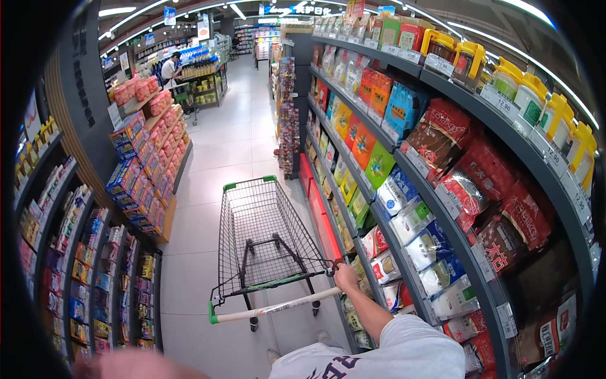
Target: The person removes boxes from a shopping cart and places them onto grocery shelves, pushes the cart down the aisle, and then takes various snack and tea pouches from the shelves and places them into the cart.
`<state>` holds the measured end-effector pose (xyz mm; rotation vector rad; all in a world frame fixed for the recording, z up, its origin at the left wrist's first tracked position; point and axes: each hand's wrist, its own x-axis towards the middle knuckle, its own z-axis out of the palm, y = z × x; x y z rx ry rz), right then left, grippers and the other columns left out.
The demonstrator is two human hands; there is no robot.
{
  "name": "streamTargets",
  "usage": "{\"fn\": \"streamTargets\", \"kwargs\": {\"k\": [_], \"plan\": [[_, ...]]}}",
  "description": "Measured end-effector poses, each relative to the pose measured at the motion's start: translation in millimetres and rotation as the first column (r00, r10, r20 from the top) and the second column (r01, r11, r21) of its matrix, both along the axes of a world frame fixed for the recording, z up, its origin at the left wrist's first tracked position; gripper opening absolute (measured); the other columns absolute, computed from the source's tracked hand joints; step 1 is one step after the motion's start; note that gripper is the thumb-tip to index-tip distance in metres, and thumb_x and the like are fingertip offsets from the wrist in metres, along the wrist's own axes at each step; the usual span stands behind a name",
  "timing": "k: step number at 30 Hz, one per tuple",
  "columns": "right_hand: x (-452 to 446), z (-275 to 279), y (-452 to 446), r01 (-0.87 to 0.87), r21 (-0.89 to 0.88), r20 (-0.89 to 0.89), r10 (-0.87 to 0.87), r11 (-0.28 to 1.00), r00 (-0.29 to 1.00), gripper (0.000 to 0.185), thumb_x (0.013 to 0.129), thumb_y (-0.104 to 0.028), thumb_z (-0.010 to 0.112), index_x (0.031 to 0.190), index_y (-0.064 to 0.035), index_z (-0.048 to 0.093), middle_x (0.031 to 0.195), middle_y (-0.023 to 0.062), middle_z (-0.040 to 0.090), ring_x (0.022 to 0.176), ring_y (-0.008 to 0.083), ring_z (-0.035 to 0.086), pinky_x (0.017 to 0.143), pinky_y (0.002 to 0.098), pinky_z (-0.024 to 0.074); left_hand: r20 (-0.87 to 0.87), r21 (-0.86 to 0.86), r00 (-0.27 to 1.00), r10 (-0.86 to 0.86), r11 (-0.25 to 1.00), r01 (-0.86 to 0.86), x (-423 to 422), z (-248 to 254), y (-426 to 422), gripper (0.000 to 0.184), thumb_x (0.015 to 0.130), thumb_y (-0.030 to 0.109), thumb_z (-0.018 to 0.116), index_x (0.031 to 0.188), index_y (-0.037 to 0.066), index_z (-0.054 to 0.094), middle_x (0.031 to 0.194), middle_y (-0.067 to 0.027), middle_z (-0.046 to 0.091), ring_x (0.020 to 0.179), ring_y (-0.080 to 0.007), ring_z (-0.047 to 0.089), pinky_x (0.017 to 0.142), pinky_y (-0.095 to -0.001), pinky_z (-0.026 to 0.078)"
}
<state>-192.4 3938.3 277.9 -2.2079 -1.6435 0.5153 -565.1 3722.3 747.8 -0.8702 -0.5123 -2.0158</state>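
Note:
A wire shopping cart [265, 221] with green corner pieces stands in the aisle in front of me, and its mesh floor shows through. My right hand [344, 276] is closed around the right end of the cart's pale handle bar [278, 307], by the right-hand shelves. The left end of the bar has no hand on it. At the bottom left edge, very close to the camera, my left hand [136, 364] appears as a pinkish blur. Its fingers cannot be made out.
Tall shelves [413, 161] with bagged goods and yellow-lidded jars line the right side. Snack shelves [69, 252] and stacked boxes [136, 189] border the left. A tiled floor [221, 142] runs ahead. Farther back, a person [170, 69] stands near another cart [183, 95].

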Motion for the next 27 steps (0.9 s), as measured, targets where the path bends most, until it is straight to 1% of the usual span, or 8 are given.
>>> {"fn": "streamTargets", "kwargs": {"k": [2,3,4,9,12,14,18,27], "plan": [[-3.6,8.0,-1.9,0.000,-0.004,0.004,0.000,1.000,1.000,0.021,0.091,-0.020,0.062,0.103,-0.0075,0.073,0.096,0.0224,0.073,0.096,0.0434,0.069,0.085,0.0549,0.0540,0.019,-0.418,0.976,-0.216,0.885,0.204,-37.2,-77.7,48.5,0.037,0.105,0.017,0.047,0.135,-0.005,0.053,0.131,-0.0182,0.059,0.116,-0.0253,0.060,0.104,-0.0388,0.047],[-3.6,11.0,-4.4,0.000,-0.009,0.010,0.000,1.000,1.000,0.021,0.091,-0.021,0.062,0.103,-0.0077,0.073,0.096,0.0223,0.073,0.096,0.0435,0.069,0.085,0.0550,0.0540,0.140,-0.761,0.990,0.036,0.643,0.084,-37.1,-122.7,70.7,0.036,0.103,0.014,0.055,0.135,-0.003,0.052,0.138,-0.0159,0.054,0.128,-0.0265,0.053,0.110,-0.0369,0.041],[-3.3,10.0,-3.7,-0.010,-0.014,0.011,0.010,1.000,1.000,0.023,0.091,-0.022,0.061,0.104,-0.0068,0.072,0.097,0.0228,0.073,0.096,0.0439,0.070,0.085,0.0551,0.0538,0.117,-0.927,0.990,0.075,0.366,0.082,-47.8,-160.5,86.3,0.037,0.102,0.010,0.056,0.135,-0.005,0.051,0.135,-0.0188,0.053,0.128,-0.0301,0.052,0.110,-0.0404,0.040],[-11.0,37.3,-8.4,-0.036,-0.076,0.019,0.037,0.996,0.999,0.025,0.093,-0.017,0.059,0.108,-0.0013,0.070,0.105,0.0248,0.073,0.103,0.0428,0.070,0.091,0.0533,0.0545,0.033,-0.946,0.977,0.209,-0.310,0.098,-91.1,-389.7,122.1,0.052,0.093,0.023,0.067,0.136,-0.001,0.051,0.134,-0.0240,0.053,0.126,-0.0436,0.051,0.105,-0.0514,0.042],[-9.9,28.9,-5.6,-0.057,-0.076,0.057,0.062,0.995,0.996,0.028,0.092,-0.019,0.059,0.112,-0.0005,0.065,0.101,0.0246,0.074,0.099,0.0427,0.071,0.090,0.0537,0.0537,-0.021,-0.752,0.970,0.242,-0.644,0.144,-79.9,-435.7,108.0,0.058,0.091,0.031,0.069,0.137,0.001,0.051,0.131,-0.0236,0.056,0.122,-0.0437,0.054,0.104,-0.0526,0.044],[-9.9,29.9,-3.0,-0.074,-0.126,0.067,0.083,0.989,0.994,0.028,0.092,-0.018,0.058,0.113,-0.0007,0.064,0.103,0.0252,0.073,0.101,0.0430,0.070,0.091,0.0537,0.0532,-0.186,-0.644,0.953,0.237,-0.763,0.064,-58.6,-402.8,105.9,0.060,0.090,0.032,0.069,0.139,0.001,0.051,0.129,-0.0238,0.059,0.118,-0.0441,0.058,0.100,-0.0534,0.048],[-4.7,27.7,3.3,-0.062,-0.194,0.033,0.070,0.979,0.997,0.031,0.092,-0.014,0.057,0.119,-0.0006,0.066,0.116,0.0268,0.071,0.112,0.0430,0.068,0.096,0.0517,0.0534,0.013,-0.666,0.985,0.169,-0.734,0.135,-107.8,-433.9,112.1,0.058,0.094,0.041,0.064,0.134,0.002,0.054,0.117,-0.0254,0.070,0.108,-0.0430,0.068,0.094,-0.0536,0.053],[-8.7,27.8,2.2,-0.003,-0.156,0.060,0.013,0.988,0.998,0.025,0.090,-0.013,0.057,0.110,-0.0037,0.070,0.110,0.0248,0.073,0.108,0.0430,0.069,0.092,0.0527,0.0534,-0.130,-0.588,0.972,0.196,-0.805,0.084,-95.9,-432.6,121.0,0.047,0.099,0.044,0.057,0.116,0.000,0.057,0.107,-0.0223,0.073,0.098,-0.0389,0.072,0.087,-0.0495,0.056]]}}
